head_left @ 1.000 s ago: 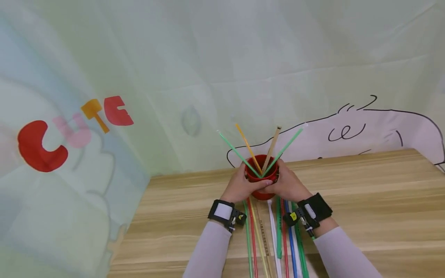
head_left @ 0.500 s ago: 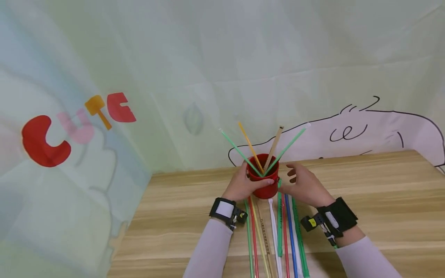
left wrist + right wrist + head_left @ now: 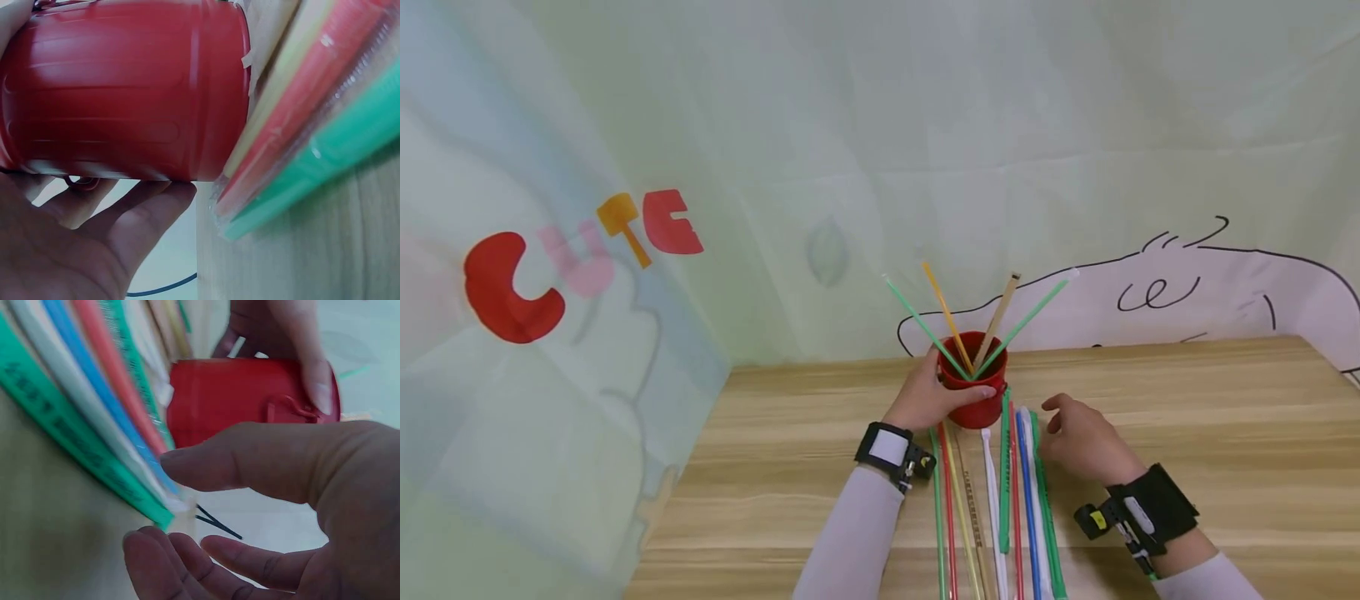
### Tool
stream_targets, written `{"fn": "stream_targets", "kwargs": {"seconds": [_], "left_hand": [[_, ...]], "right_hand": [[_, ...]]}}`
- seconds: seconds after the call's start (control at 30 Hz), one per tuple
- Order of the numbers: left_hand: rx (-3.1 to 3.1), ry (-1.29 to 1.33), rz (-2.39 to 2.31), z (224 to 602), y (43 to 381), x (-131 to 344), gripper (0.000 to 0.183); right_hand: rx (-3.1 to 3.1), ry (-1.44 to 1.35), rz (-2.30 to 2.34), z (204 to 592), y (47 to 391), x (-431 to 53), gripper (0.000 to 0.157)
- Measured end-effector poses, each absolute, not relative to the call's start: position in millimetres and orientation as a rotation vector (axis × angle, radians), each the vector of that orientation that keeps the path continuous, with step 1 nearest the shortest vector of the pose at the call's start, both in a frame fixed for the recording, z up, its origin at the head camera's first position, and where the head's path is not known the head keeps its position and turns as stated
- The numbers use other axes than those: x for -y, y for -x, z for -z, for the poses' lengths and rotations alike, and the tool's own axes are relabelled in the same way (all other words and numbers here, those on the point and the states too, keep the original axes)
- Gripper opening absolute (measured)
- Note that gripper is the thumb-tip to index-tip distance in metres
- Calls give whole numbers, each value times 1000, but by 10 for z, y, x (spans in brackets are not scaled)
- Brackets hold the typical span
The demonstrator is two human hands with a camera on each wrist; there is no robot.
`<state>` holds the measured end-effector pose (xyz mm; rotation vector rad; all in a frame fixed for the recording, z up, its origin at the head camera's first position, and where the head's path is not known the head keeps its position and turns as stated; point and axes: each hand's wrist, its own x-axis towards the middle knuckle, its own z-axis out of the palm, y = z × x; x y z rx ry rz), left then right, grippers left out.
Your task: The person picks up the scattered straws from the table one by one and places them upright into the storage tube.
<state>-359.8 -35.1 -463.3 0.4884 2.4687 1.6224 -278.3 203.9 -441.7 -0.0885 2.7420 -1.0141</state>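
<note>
The left hand point(image 3: 921, 398) wraps its fingers round the red bucket point(image 3: 977, 412), at the straw row's point(image 3: 1032, 517) twelve-o'clock end. At the bucket's four o'clock, the right hand point(image 3: 1090, 442), fingers loosely parted, holds nothing. Bumping the four leaning straws point(image 3: 1026, 317) might tip the bucket should the left grip loosen.

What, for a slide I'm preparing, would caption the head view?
Left hand gripping a red bucket of four straws, right hand beside a row of more straws on the table.

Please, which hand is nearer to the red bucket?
Left: the left hand grips the red bucket from its left side. The right hand is apart from the bucket, to its right.
</note>
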Motion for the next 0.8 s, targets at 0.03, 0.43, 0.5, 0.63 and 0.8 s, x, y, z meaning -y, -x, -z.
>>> {"fn": "stream_targets", "kwargs": {"seconds": [0.03,0.43,0.5,0.63,0.8], "left_hand": [[-2467,-490,-1623,4632,3598,349,87],[-2462,-499,-1626,4625,3595,353,87],[-2458,-505,-1628,4625,3600,354,87],[-2455,-505,-1629,4625,3607,360,87],[-2457,-529,-1620,4637,3615,361,86]], "right_hand": [[-2746,86,1014,4443,2779,-2028,62],[-2855,48,951,4618,2747,-1852,72],[-2875,35,940,4627,2736,-1824,71],[-2902,19,924,4636,2728,-1790,70],[-2882,-26,930,4639,2752,-1846,75]]}}
